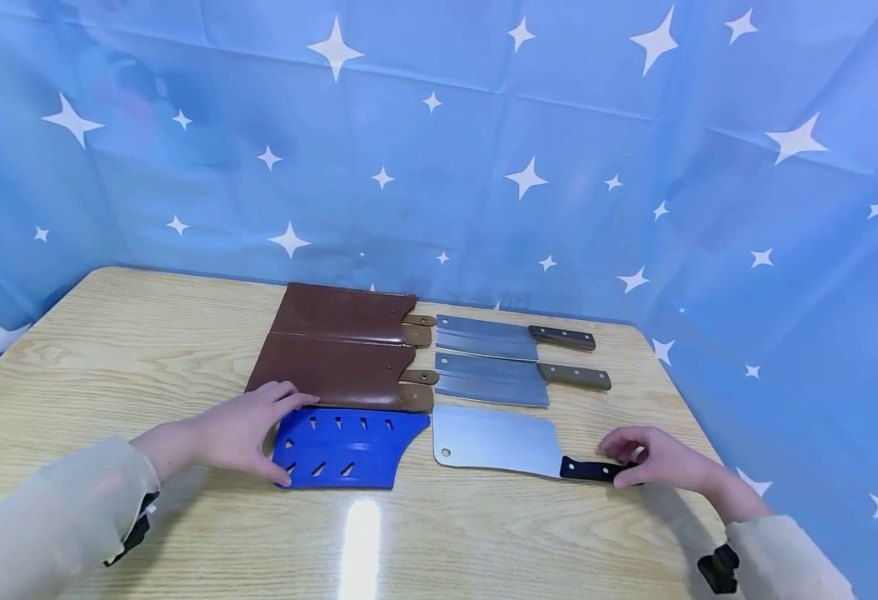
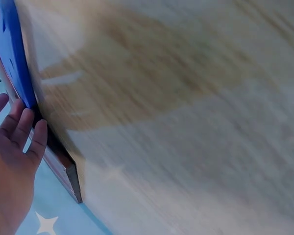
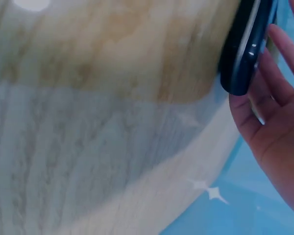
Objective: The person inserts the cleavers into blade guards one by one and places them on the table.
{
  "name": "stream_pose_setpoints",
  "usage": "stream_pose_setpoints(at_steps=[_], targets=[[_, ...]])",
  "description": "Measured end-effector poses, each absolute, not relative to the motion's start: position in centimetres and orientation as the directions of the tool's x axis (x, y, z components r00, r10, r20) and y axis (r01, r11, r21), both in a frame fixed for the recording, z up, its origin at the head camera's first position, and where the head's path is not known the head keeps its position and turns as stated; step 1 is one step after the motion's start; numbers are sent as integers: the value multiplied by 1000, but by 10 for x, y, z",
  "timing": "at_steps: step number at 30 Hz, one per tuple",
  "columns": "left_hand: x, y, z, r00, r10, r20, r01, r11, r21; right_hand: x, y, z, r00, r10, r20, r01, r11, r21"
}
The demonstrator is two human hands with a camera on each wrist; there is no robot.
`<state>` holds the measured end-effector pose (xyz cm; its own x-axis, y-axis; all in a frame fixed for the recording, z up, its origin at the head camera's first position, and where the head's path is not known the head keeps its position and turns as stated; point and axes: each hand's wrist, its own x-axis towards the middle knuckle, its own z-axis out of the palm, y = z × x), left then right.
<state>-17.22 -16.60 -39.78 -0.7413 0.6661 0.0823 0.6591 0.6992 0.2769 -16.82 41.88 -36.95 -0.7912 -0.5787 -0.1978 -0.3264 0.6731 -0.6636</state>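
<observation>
My left hand (image 1: 247, 429) spans a blue plastic blade cover (image 1: 349, 454) with cut-out slots, thumb at its near edge and fingers at its far edge. In the left wrist view the cover (image 2: 14, 54) shows edge-on beside the fingers. To its right, a bare cleaver (image 1: 495, 440) lies flat on the table, its hanging hole at the left end. My right hand (image 1: 664, 458) holds the end of the cleaver's black riveted handle (image 1: 585, 469), thumb on the near side. In the right wrist view the handle (image 3: 242, 54) stands between thumb and fingers.
Behind the cover lie two brown leather sheaths (image 1: 334, 369) with snap straps. Two more cleavers, one brown-handled (image 1: 491, 382) and one black-handled (image 1: 484, 336), lie to their right. The wood-grain table (image 1: 207, 542) meets a blue star-patterned curtain (image 1: 439, 217) at the back.
</observation>
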Motion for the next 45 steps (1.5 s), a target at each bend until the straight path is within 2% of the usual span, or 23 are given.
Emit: stream_pose_setpoints(at_steps=[8,15,19,22,26,30,34,37,41,45], targets=[[-170,-164,-398,-714,696,79,690,680,247,-170,417,-376,-762,-614,-207,-347,656,-670],[-157,-156,-398,-749,662,22,652,732,195,-172,419,-370,-723,-656,-214,-303,581,-756],[-153,-151,-400,-767,640,39,634,748,196,-173,423,-367,-717,-662,-218,-271,553,-787],[-152,-147,-402,-778,625,64,622,755,208,-173,426,-364,-729,-634,-259,-201,560,-804],[-152,-145,-403,-782,619,78,618,751,234,-173,430,-361,-737,-608,-296,-89,521,-849],[-152,-147,-404,-767,636,83,628,719,298,-174,435,-362,-703,-659,-265,-45,414,-909],[-152,-150,-399,-754,654,63,619,674,402,-174,438,-362,-692,-684,-231,-54,369,-928],[-153,-151,-394,-755,655,43,596,656,464,-173,438,-361,-723,-660,-204,-108,400,-910],[-159,-153,-387,-768,638,54,573,648,501,-175,434,-358,-754,-633,-176,-146,422,-894],[-169,-155,-382,-785,616,67,552,647,526,-178,430,-355,-744,-644,-177,-114,384,-916]])
